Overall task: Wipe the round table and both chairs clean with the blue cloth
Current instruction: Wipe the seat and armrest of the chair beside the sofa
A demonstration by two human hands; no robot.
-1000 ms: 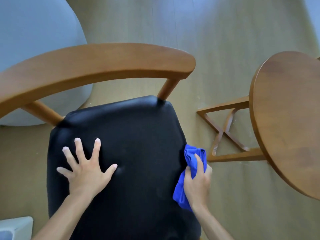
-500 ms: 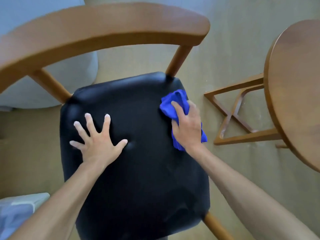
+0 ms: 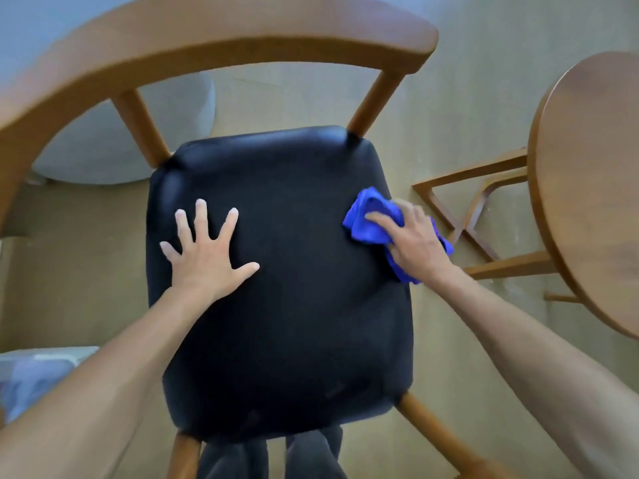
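Looking down at the chair (image 3: 221,39) from above: over on the left the left hand (image 3: 207,257) lies flat on the black seat (image 3: 283,323), fingers spread wide apart, holding nothing. Moving across, the right hand (image 3: 415,243) sits on the seat's right edge, pressing the bunched blue cloth (image 3: 366,219) down, with the fingers draped over it, though the blur hides how tightly they curl. Part of the cloth hangs past the seat edge. Further right, the round table (image 3: 594,174) stands just beside the chair, not touching it.
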